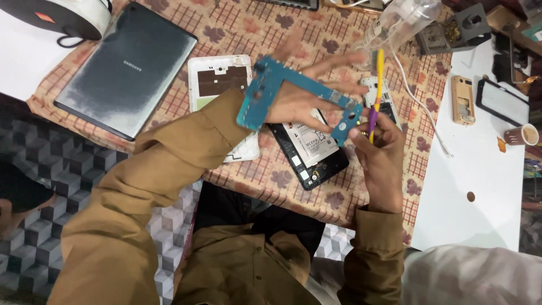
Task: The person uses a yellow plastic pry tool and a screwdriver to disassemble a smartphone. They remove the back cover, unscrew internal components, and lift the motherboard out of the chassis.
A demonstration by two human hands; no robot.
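While my left hand (302,99) gripped the freed blue circuit board (282,90), my right hand (379,144) clutched a screwdriver (375,96) at three o'clock; the opened tablet (310,149) lay unassembled below.

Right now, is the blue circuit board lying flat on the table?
No, the left hand holds the blue circuit board up above the table.

On my patterned cloth (237,22) a dark grey tablet (127,70) lies face down at upper left, a white back cover (217,79) just beside it. An opened black device (310,149) (its white battery exposed) rests near the middle. On the white board (480,186): a gold phone frame (462,100), a black screen panel (501,101), a paper cup (522,135).
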